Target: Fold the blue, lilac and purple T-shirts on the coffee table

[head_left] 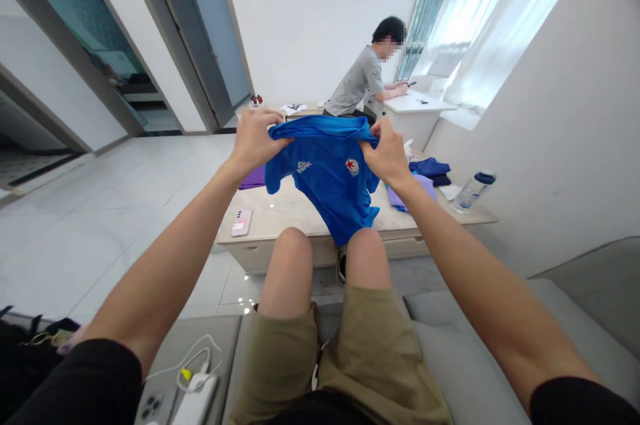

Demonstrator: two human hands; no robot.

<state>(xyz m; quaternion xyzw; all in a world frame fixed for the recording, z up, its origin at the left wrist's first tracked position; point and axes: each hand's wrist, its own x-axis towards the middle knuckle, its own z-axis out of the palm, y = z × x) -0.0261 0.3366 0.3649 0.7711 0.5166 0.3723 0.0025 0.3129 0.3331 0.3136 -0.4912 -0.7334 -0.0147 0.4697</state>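
Blue T-shirt (320, 195) — red-starred white badge (353, 167)

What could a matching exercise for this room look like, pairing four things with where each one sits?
Things:
1. blue T-shirt
2. pink smartphone
3. clear water bottle
4. white power bank

Places:
A. on the grey sofa
B. right end of the marble-topped table
C. held up by the left hand and right hand
D. left edge of the table

Pairs: 1-C, 2-D, 3-B, 4-A

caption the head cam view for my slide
Left hand and right hand hold a blue sports shirt up by its top edge above a marble-topped table.
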